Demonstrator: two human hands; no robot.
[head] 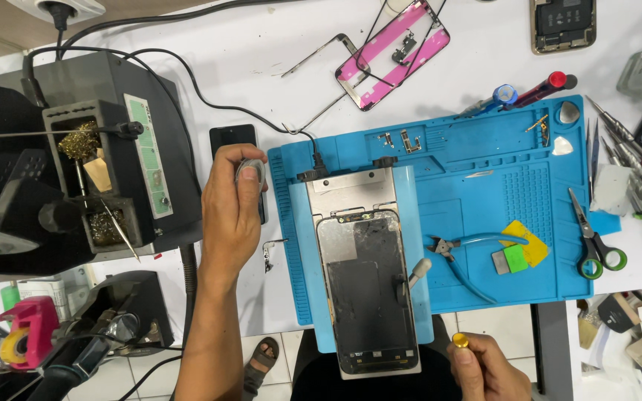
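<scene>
My left hand (233, 204) is curled around a small round silver tin (251, 171) at the left edge of the blue work mat (484, 245). My right hand (488, 367) grips a tool with a gold-coloured end cap (459, 341) near the table's front edge. Between the hands lies an opened phone (365, 289) on a light blue heating plate (358, 193); its dark inner surface faces up with scraped residue. A pale-tipped tool (418, 269) rests against the phone's right side.
A black soldering station (105, 163) with brass wool stands at the left. Blue-handled cutters (462, 249), scissors (592, 241), screwdrivers (633, 171), a pink-lined phone frame (395, 48) and another open phone (562, 24) lie around. Cables cross the white table.
</scene>
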